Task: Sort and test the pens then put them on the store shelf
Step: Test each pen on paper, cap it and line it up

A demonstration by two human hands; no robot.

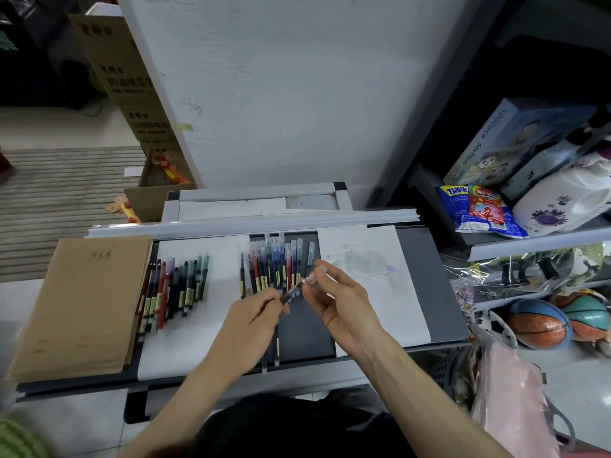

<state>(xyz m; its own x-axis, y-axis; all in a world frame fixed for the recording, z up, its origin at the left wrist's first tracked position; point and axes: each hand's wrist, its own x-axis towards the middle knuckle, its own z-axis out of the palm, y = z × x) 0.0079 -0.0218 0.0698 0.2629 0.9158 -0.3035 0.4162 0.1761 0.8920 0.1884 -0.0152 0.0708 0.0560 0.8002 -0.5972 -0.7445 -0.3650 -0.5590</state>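
Both hands hold one pen: left hand pinches its near end, right hand its cap. Its axis runs near-left to far-right (uncapping likely pulls along it).

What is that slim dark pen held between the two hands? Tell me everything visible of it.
The slim dark pen looks plastic, with a dark barrel and a clear, frosted cap at its upper right end. It tilts up from lower left to upper right, above the dark grey board. The left hand grips the barrel; the right hand pinches the cap end. Blur hides whether the cap is on.
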